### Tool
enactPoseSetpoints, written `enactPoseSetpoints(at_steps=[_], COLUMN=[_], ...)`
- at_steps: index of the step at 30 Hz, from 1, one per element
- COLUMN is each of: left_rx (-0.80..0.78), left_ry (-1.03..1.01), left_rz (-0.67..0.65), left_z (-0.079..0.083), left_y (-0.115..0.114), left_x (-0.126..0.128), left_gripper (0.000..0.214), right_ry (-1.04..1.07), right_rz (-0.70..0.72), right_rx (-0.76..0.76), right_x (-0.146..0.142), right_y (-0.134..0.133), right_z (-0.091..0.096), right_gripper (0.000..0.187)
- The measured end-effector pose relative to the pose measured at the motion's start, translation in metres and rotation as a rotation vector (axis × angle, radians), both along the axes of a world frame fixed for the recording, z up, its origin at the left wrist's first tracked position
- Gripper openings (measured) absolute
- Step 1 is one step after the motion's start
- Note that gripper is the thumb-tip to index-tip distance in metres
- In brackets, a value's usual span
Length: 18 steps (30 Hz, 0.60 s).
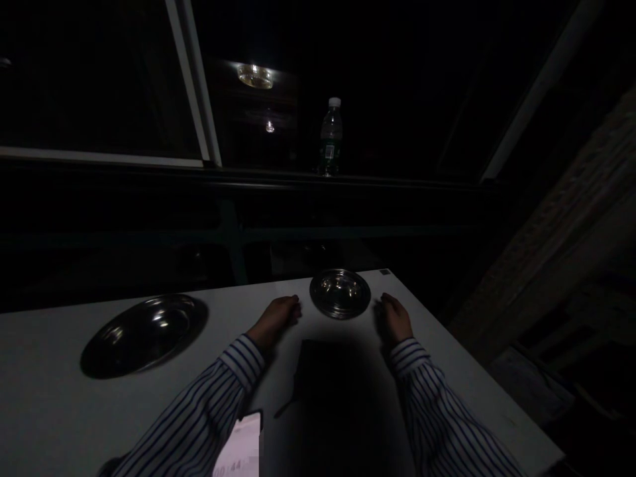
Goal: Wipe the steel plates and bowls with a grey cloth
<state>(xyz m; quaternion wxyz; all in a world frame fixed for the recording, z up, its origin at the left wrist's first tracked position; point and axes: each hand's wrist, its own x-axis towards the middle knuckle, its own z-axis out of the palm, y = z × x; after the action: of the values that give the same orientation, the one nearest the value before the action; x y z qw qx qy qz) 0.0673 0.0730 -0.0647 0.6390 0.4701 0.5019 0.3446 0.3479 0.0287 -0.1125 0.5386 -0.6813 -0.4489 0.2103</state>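
Striped sleeves stretch over the desk, a lit phone at seven o'clock. Near the far edge sits a metal bowl, seemingly placed within two-handed reach. Left hand at its eight o'clock, right hand at four: both loosely curled, apart from it, nothing visibly held; dimness hides how closed.

A bottle stood by the window.
It had a white cap and green label; a lit phone lay on the surface.

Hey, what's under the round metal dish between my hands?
The white tabletop shows along the near side of the round metal dish; anything directly underneath is covered and can't be seen.
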Motion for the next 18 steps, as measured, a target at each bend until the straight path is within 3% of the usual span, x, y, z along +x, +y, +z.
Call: enactPoseSetpoints(at_steps=[3,9,13,18], left_rx=[0.030,0.106,0.152,0.165], left_ry=[-0.003,0.048,0.149,0.222], left_rz=[0.029,0.051,0.096,0.154], left_z=[0.006,0.004,0.003,0.005], left_y=[-0.016,-0.057,-0.084,-0.120], left_x=[-0.020,-0.062,-0.095,-0.133], left_gripper=[0.028,0.029,0.032,0.032], right_ry=[0.002,-0.029,-0.019,0.067], right_rz=[0.055,0.350,0.382,0.354], right_rx=[-0.026,-0.184,-0.250,-0.217], right_x=[-0.012,-0.056,-0.075,-0.087], right_y=[-0.026,-0.064,-0.064,-0.055], right_z=[0.001,-0.008,-0.015,-0.021], right_gripper=[0.028,0.028,0.023,0.020])
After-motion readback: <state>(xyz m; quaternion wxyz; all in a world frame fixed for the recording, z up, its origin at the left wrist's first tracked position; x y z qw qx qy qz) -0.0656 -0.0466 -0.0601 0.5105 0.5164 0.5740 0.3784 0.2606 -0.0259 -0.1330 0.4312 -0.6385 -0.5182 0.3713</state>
